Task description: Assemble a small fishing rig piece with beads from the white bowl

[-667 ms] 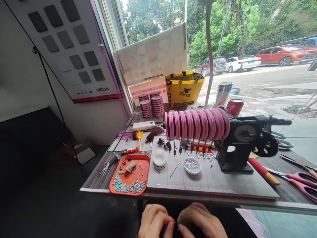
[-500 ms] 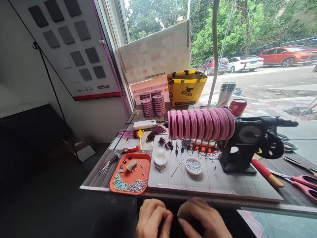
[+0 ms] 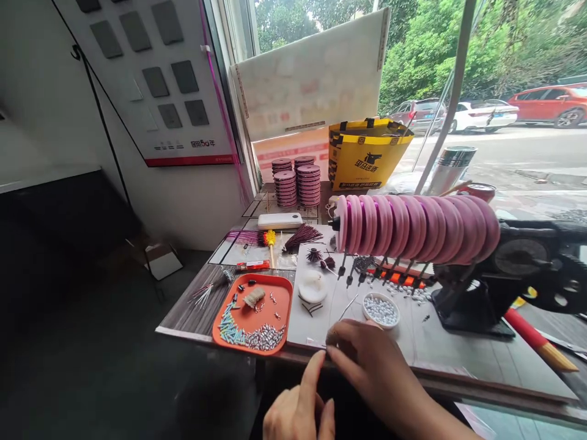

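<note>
Worktable [image 3: 192, 308] by window, right hand [image 3: 367, 360] risen to white mat [image 3: 413, 342], perhaps pinching something tiny, left hand [image 3: 298, 412] loosely open below

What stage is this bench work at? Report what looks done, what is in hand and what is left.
Done, seemingly: pink spools fill the winder shaft, and more stand stacked by the window. In hand: the right hand pinches at the grey mat's near edge, beside the small white dish of beads; what its grip holds is too small to tell. The left hand hovers below with its forefinger raised. Left: loose pieces fill the orange tray.
</note>
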The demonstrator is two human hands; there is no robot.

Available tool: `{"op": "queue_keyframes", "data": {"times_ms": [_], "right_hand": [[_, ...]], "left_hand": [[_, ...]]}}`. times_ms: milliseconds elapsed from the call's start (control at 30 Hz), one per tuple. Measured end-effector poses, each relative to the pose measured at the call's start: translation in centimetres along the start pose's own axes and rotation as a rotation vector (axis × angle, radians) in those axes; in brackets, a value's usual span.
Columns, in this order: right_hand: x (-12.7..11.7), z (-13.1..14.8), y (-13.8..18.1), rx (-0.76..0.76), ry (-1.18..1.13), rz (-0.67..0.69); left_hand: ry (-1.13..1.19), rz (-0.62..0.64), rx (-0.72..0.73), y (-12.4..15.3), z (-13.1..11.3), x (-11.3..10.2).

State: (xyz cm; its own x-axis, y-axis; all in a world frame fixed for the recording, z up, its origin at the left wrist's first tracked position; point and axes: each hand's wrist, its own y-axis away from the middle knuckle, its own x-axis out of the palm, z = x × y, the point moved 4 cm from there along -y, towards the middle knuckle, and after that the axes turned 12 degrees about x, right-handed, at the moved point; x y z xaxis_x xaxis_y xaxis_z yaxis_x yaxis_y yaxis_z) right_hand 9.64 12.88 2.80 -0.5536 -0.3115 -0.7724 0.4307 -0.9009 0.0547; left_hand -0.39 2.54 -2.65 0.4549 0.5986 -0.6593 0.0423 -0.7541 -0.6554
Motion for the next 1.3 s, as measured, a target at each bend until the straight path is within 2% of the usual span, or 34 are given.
{"op": "queue_keyframes", "data": {"times_ms": [167, 333, 1000, 1133, 1300], "right_hand": [[-0.2, 0.2, 0.0, 0.042, 0.033, 0.039], [-0.2, 0.1, -0.1, 0.061, 0.028, 0.049], [-0.2, 0.4, -0.1, 0.035, 0.087, 0.044], [-1.6, 0.5, -0.3, 0.022, 0.175, 0.080], [-4.5, -1.4, -0.2, -0.009, 0.215, 0.112]], "left_hand": [[-0.347, 0.172, 0.166, -0.6, -0.1, 0.7], [-0.524, 0.205, 0.250, -0.9, -0.4, 0.1], [-0.670, 0.259, 0.272, -1.0, -0.7, 0.0], [-0.722, 0.271, 0.322, -1.1, -0.6, -0.1], [-0.715, 0.265, 0.361, -1.2, -0.5, -0.2]]}}
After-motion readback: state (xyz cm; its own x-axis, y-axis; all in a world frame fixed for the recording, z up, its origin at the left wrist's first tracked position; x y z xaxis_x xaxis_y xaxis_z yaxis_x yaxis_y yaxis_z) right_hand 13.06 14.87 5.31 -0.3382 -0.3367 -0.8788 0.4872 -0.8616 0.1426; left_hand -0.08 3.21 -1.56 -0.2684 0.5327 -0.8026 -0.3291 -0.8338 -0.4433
